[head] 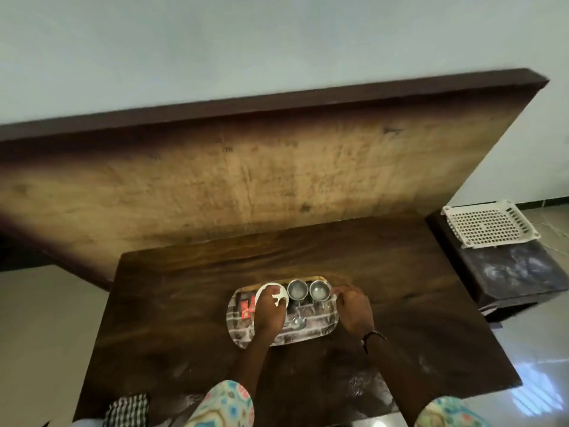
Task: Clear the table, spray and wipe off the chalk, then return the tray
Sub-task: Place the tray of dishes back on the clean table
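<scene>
Fingers of the left hand (270, 309) curl over the near rim of a small white plate (272, 293), gripping it at the far left of the tray (320, 323). At the tray's far right corner, the right hand (354, 309) has its fingertips bent toward the tray's edge just beside the right steel cup (319, 289); whether they pinch the rim or only touch it I cannot tell (motion blur smears them).

The tray lies mid-table (184, 318), carrying the plate, a left steel cup (297, 289), the right steel cup, a spoon (297, 322) and a red packet (247, 306) at its left end. The step looks like settling or gathering the load before the tray is carried off. Both cups stand upright and close together, so the tray should be lifted level, with a hand at each end.

Chalk smears (363, 386) show on the table nearer than the tray. A checked cloth (127, 408) lies at the table's near left edge, and right of the tray a white perforated rack (489, 223) sits on a chalky side stand (517, 272).
</scene>
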